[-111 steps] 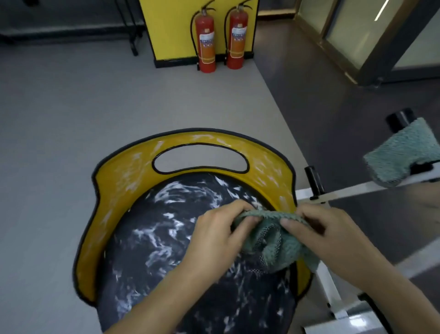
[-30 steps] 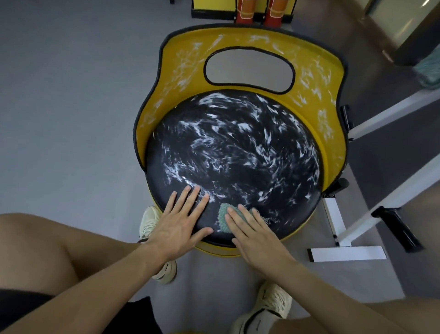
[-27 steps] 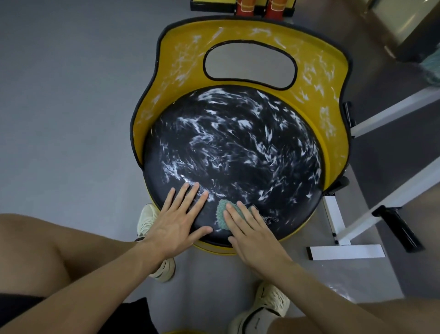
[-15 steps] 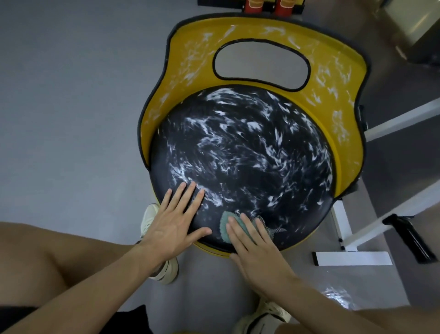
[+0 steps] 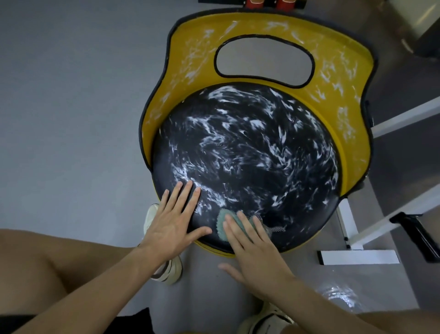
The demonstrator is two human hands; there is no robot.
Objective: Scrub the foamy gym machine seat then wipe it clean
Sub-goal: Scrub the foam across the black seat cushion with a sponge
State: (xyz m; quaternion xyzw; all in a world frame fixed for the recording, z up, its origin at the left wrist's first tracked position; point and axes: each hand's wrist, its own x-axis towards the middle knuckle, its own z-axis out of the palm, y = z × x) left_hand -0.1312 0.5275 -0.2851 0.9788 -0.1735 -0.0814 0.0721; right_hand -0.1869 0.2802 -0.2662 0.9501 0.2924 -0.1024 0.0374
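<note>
The round black seat pad is streaked all over with white foam. Behind it rises a yellow backrest with a cut-out handle, also smeared with foam. My left hand lies flat with straight fingers on the pad's near left edge. My right hand presses with straight fingers on a small green scrubbing cloth at the pad's near edge. Most of the cloth is hidden under my fingers; a bit of grey mesh shows at its right.
White machine frame bars and a black handle stand to the right of the seat. Grey floor spreads to the left. My bare knees and pale shoes are below the seat's front. Two red fire extinguisher bases show at the top.
From folding the cloth with both hands, I have gone to pressing it on the seat's near edge. In the last second both hands stay put; only the view shifts.
</note>
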